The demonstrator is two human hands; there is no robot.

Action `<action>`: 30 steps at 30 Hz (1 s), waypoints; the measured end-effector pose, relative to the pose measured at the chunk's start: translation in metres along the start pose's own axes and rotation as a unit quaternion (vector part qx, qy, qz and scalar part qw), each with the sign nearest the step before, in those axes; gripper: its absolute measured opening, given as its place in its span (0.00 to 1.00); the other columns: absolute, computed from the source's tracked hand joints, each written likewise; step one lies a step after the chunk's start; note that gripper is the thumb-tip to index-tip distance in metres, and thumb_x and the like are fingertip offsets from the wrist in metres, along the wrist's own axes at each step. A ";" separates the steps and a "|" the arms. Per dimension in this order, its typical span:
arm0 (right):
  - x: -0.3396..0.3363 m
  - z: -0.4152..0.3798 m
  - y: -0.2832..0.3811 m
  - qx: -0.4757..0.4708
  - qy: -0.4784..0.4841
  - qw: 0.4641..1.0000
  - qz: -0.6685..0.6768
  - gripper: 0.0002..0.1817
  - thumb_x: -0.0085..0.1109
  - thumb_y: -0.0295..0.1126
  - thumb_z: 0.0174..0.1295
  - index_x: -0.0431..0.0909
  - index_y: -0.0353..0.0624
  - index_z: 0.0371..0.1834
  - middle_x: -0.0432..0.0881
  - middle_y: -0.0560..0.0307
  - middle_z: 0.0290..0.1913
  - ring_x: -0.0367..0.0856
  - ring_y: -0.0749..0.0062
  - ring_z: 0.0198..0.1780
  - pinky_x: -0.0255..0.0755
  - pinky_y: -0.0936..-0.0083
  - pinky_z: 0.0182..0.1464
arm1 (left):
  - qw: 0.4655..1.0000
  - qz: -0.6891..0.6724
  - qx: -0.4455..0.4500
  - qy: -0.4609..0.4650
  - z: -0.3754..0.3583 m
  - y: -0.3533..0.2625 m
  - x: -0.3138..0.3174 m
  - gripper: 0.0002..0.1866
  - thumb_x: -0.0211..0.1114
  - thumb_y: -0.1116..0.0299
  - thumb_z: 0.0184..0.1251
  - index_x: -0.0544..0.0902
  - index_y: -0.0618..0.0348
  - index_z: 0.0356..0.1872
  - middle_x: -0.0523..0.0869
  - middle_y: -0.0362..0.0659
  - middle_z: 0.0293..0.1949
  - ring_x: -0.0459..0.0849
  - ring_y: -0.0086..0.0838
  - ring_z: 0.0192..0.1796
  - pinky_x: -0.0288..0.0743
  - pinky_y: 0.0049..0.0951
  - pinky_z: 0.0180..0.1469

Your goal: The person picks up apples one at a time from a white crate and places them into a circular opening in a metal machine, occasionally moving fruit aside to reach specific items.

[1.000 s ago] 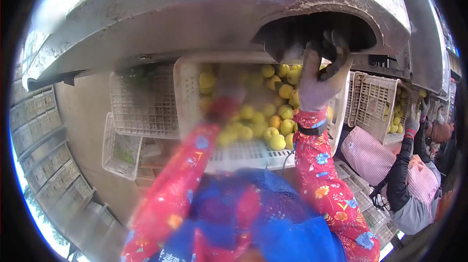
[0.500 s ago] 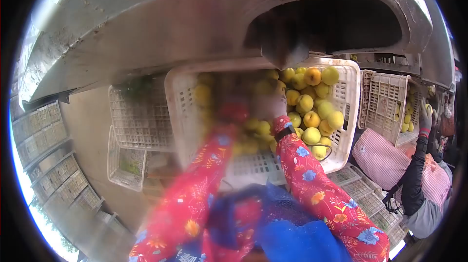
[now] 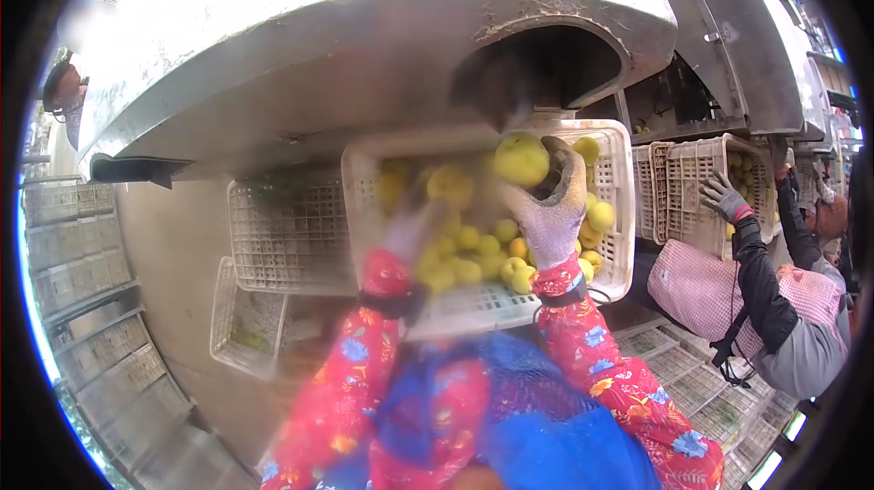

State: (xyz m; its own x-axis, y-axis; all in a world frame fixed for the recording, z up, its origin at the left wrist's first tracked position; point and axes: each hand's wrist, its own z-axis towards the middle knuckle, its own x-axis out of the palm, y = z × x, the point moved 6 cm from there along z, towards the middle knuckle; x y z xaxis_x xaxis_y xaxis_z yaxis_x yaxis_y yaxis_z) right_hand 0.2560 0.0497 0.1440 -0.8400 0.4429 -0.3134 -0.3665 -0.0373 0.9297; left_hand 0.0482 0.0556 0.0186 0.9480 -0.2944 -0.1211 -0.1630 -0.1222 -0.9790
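A white plastic crate (image 3: 621, 217) stands in front of me, with many round yellow-green fruits (image 3: 487, 264) inside. My right hand (image 3: 553, 217), in a pale glove with dark-stained fingers, holds one large yellow-green fruit (image 3: 522, 159) above the crate's far side. A smear over the view blurs my left hand (image 3: 411, 233), also gloved. Its fingers reach up to another yellow fruit (image 3: 450, 185), which it appears to grip over the crate. Both sleeves are red with flowers, and a dark band circles each wrist.
A metal machine housing (image 3: 364, 53) with a dark opening (image 3: 542, 66) hangs over the crate's far edge. Crates (image 3: 287, 235) stand to the left. At right, a co-worker's gloved hand (image 3: 726, 197) is spread beside another crate (image 3: 696, 185). Stacked crates (image 3: 77, 262) line the far left.
Both hands have come up from among the fruits, each now with a fruit. My view has shifted, showing more of the machine. The co-worker's spread hand has come into view beside their crate.
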 end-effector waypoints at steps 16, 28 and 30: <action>0.061 0.073 0.004 -0.187 -0.105 0.915 -0.341 0.35 0.78 0.38 0.47 0.72 0.32 0.55 0.78 0.37 0.50 0.77 0.39 0.52 0.73 0.54 0.55 | 0.972 -0.223 -0.072 -0.033 -0.039 -0.016 -0.041 0.45 0.73 0.42 0.62 0.67 0.62 0.71 0.78 0.44 0.61 0.78 0.29 0.60 0.74 0.32 0.62; 0.032 -0.001 0.080 -0.241 0.196 0.944 -0.106 0.37 0.69 0.21 0.42 0.74 0.38 0.63 0.77 0.44 0.63 0.74 0.50 0.66 0.69 0.61 0.68 | 0.970 -0.232 -0.058 0.049 -0.010 -0.131 -0.015 0.35 0.53 0.42 0.78 0.68 0.61 0.72 0.77 0.46 0.65 0.75 0.31 0.65 0.68 0.34 0.67; 0.038 -0.006 0.086 -0.234 0.162 0.950 -0.128 0.38 0.71 0.24 0.42 0.75 0.40 0.64 0.77 0.44 0.63 0.73 0.47 0.66 0.69 0.60 0.68 | 0.990 -0.137 -0.002 0.036 -0.003 -0.128 -0.013 0.33 0.52 0.45 0.79 0.69 0.62 0.71 0.78 0.46 0.64 0.75 0.31 0.65 0.68 0.34 0.67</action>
State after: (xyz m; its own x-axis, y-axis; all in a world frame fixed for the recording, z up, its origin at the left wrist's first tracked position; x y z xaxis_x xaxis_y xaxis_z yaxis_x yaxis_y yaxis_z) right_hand 0.1905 0.0581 0.2113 -0.7503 0.1955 -0.6316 -0.6498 -0.3939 0.6500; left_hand 0.0557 0.0718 0.1456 0.9346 -0.3169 0.1614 0.0966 -0.2107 -0.9728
